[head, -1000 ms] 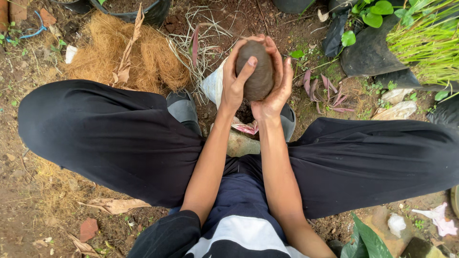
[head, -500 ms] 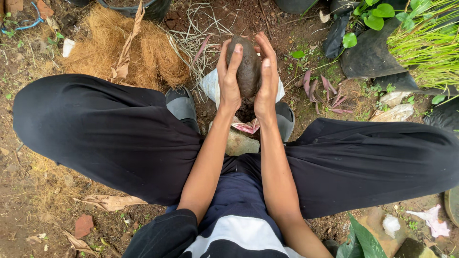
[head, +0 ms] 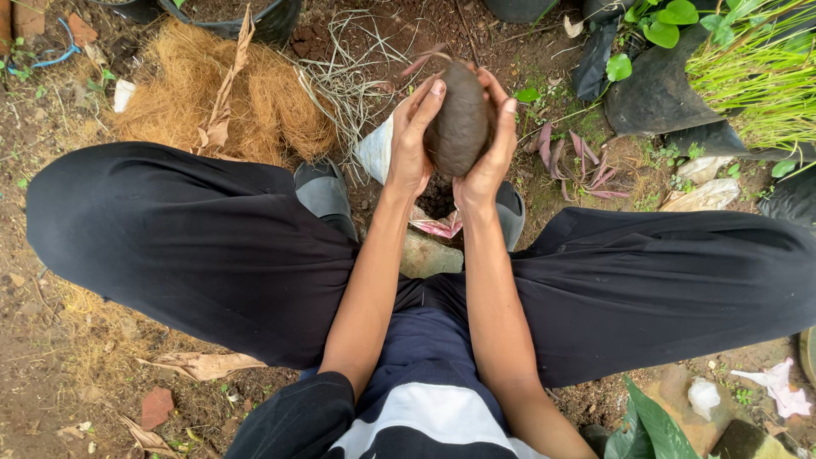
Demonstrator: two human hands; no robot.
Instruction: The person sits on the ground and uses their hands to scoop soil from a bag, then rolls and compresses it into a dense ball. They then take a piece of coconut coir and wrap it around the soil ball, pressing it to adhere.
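A dark brown ball of packed soil [head: 460, 119] is held up between both palms, over a white and pink bag of loose soil [head: 435, 210] that lies on the ground between my feet. My left hand [head: 412, 140] presses the ball's left side, fingers pointing away from me. Against the ball's right side lies my right hand [head: 491, 144], its fingers wrapped over the top. My knees in black trousers spread wide to either side.
A heap of tan coconut fibre [head: 225, 98] lies at the far left beside a black pot [head: 242, 17]. Black grow bags with green plants [head: 680, 76] stand at the far right. A stone [head: 429, 255] sits between my legs. Dry leaves and scraps litter the dirt.
The hands have shifted around the soil ball, turning it between the palms; the fingers moved from cupping it to pressing its sides. The ball stays over the bag.
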